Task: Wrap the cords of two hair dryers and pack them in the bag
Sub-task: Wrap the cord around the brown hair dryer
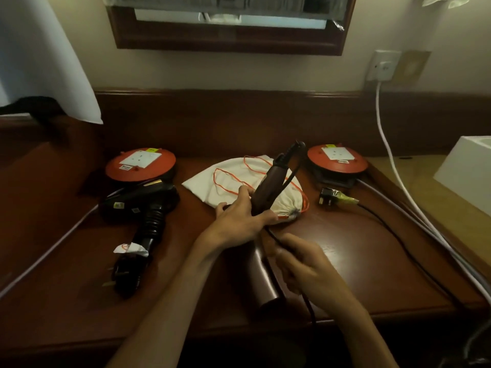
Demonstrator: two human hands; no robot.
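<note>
Near the front edge of the dark polished wooden tabletop (pixel 372 261), the right hand (pixel 303 264) curls its fingers around a thin black cord (pixel 308 304), while the left hand (pixel 239 219) grips the handle of a dark brown hair dryer (pixel 268 192) whose barrel is partly hidden behind the forearms. Behind it lies a white cloth drawstring bag with an orange cord (pixel 239 179); to the left, well apart, rests a second black hair dryer (pixel 143 205), its cord indistinct in shadow. Farther back sit two red round cable reels (pixel 140 164), the right one beside a black plug (pixel 328 196).
</note>
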